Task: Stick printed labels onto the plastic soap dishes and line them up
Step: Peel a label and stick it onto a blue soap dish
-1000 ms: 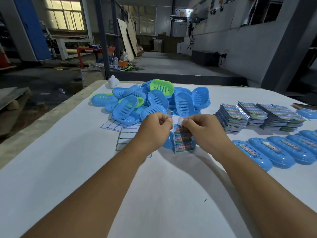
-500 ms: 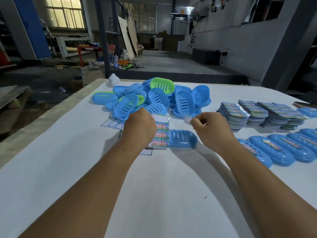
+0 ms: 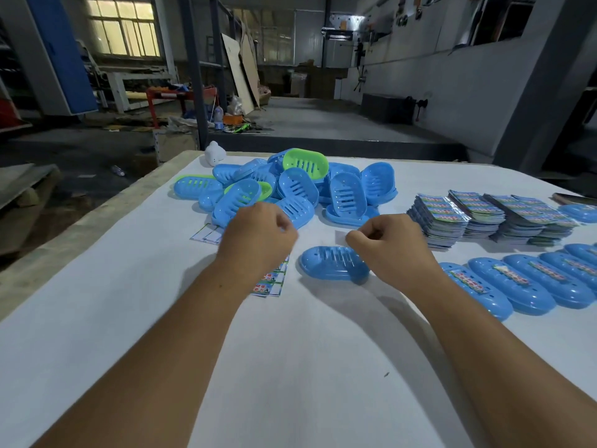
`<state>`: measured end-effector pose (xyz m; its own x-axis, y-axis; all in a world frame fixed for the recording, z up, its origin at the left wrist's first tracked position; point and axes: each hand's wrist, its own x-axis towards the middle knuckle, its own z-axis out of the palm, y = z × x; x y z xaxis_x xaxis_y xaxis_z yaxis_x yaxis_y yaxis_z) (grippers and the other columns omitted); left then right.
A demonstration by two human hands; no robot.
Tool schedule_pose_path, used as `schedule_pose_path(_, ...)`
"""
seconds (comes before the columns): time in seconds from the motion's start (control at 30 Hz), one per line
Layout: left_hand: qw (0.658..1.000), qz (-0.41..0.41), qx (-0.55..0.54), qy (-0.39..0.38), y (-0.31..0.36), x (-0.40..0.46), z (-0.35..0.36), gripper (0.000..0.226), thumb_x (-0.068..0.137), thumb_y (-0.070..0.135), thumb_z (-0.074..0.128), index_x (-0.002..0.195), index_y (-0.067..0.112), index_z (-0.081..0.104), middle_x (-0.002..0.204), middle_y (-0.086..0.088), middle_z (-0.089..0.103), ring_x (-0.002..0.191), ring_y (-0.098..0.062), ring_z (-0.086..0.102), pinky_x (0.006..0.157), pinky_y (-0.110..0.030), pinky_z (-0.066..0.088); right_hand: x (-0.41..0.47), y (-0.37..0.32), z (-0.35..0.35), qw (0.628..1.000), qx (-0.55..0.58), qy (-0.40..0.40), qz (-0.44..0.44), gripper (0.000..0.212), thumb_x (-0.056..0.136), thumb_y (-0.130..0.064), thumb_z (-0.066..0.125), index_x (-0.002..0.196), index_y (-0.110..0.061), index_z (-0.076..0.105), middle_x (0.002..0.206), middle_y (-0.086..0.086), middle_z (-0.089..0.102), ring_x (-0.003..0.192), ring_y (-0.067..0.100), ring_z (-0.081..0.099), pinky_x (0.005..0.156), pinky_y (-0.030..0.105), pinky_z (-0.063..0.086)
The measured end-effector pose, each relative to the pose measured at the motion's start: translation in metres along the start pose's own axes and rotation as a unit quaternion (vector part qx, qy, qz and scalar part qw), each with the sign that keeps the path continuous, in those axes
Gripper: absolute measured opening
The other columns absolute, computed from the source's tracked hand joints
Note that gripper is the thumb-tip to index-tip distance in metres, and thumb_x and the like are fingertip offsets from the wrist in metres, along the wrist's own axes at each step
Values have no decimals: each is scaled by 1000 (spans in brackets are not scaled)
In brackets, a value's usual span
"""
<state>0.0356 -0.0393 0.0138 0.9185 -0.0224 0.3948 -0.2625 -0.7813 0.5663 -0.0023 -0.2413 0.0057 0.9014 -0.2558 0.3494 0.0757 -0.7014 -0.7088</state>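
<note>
An upturned blue soap dish [image 3: 329,263] lies on the white table [image 3: 290,367] between my hands. My right hand [image 3: 391,244] hovers just right of it and pinches a small peeled label [image 3: 341,237] at the fingertips. My left hand [image 3: 258,236] is curled over the upper end of a printed label sheet [image 3: 273,281], whose lower part shows below the wrist. A pile of blue and green unlabelled dishes [image 3: 290,189] sits behind my hands. Several labelled blue dishes [image 3: 513,286] stand in a row at the right.
Stacks of printed label sheets [image 3: 439,218] stand at the right, behind the row. Used backing sheets [image 3: 206,235] lie left of my left hand. A small white object [image 3: 214,153] stands at the far table edge. The table's left edge [image 3: 80,227] drops to the workshop floor.
My hands have parted. The right hand drew a label off the sheet and moved right. The left hand carried the sheet left and down, uncovering the blue dish.
</note>
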Motion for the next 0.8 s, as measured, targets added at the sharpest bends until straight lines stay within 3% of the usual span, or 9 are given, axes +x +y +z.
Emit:
schedule_pose_path(0.07, 980, 15, -184, -70, 15, -9, 9, 12, 81, 26, 71, 70, 23, 72, 59, 10, 66, 55, -2, 57, 56, -16, 45, 0, -1, 1, 1000, 13, 12, -7, 25, 72, -33, 66, 56, -15, 61, 49, -8, 58, 46, 4, 47, 48, 23, 39)
schedule_pose_path(0.17, 945, 9, -305, -120, 27, -20, 23, 10, 85, 24, 74, 76, 22, 76, 71, -4, 72, 60, -5, 57, 60, -20, 46, -1, -2, 2, 999, 33, 17, -22, 28, 73, -34, 71, 54, -17, 59, 45, -12, 53, 44, 3, 44, 45, 18, 34)
schedule_pose_path(0.23, 939, 11, -324, -118, 29, -23, 30, 10, 88, 22, 73, 78, 21, 76, 70, -4, 71, 62, -6, 56, 60, -21, 45, -1, -1, 2, 999, 33, 19, -27, 26, 73, -32, 70, 55, -17, 60, 46, -12, 54, 44, 3, 44, 44, 15, 33)
schedule_pose_path(0.33, 934, 7, -339, -116, 29, -24, 33, 10, 89, 21, 73, 79, 23, 76, 62, 12, 67, 56, 1, 54, 54, -11, 41, 0, -1, 2, 998, 38, 21, -36, 23, 74, -28, 69, 56, -17, 60, 46, -13, 55, 44, 3, 45, 44, 14, 35)
schedule_pose_path(0.47, 934, -11, -341, -108, 28, -23, 31, 13, 90, 22, 71, 79, 26, 76, 66, 14, 71, 61, 4, 61, 58, -8, 44, 0, 2, 3, 996, 47, -10, -78, 22, 83, -26, 69, 63, -18, 67, 48, -16, 56, 46, 2, 46, 47, 12, 32)
schedule_pose_path(0.6, 938, -25, -339, -76, 25, -20, 27, 11, 88, 29, 73, 78, 28, 77, 77, 6, 76, 78, -10, 71, 73, -22, 54, -1, 3, 4, 989, 55, -34, -134, 15, 95, -29, 67, 84, -29, 78, 63, -14, 67, 49, 3, 47, 50, 12, 35)
schedule_pose_path(0.7, 931, -43, -356, -65, 25, -18, 25, 13, 83, 36, 78, 78, 24, 79, 80, -3, 76, 83, -19, 72, 78, -30, 57, 2, 4, 4, 994, 34, -1, -102, 16, 93, -35, 68, 80, -32, 77, 66, -14, 69, 54, 2, 55, 54, 16, 40)
schedule_pose_path(0.8, 932, -59, -351, -68, 24, -15, 27, 13, 82, 35, 78, 76, 23, 78, 76, -2, 75, 67, -10, 66, 69, -22, 53, 6, 7, 1, 999, 39, 9, -32, 19, 88, -39, 73, 74, -28, 77, 62, -9, 69, 53, 2, 54, 55, 22, 43)
